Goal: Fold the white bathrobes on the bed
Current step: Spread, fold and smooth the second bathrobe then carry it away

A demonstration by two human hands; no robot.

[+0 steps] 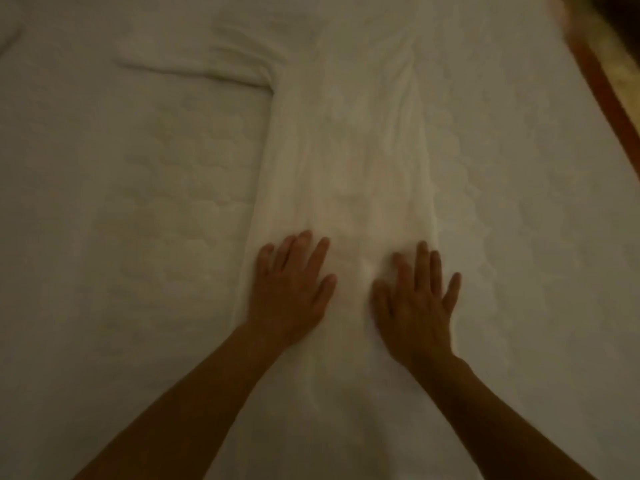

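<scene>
A white bathrobe lies lengthwise down the middle of the bed as a long narrow strip, with one sleeve stretched out to the left at the far end. My left hand rests flat on the strip near its left edge, fingers spread. My right hand lies flat on it near the right edge, fingers apart too. Neither hand grips the cloth. The light is dim and the picture is soft.
The quilted white bed cover spreads to both sides of the robe. A brown wooden bed edge runs diagonally at the upper right, with patterned floor beyond it. A white fold of cloth shows at the top left corner.
</scene>
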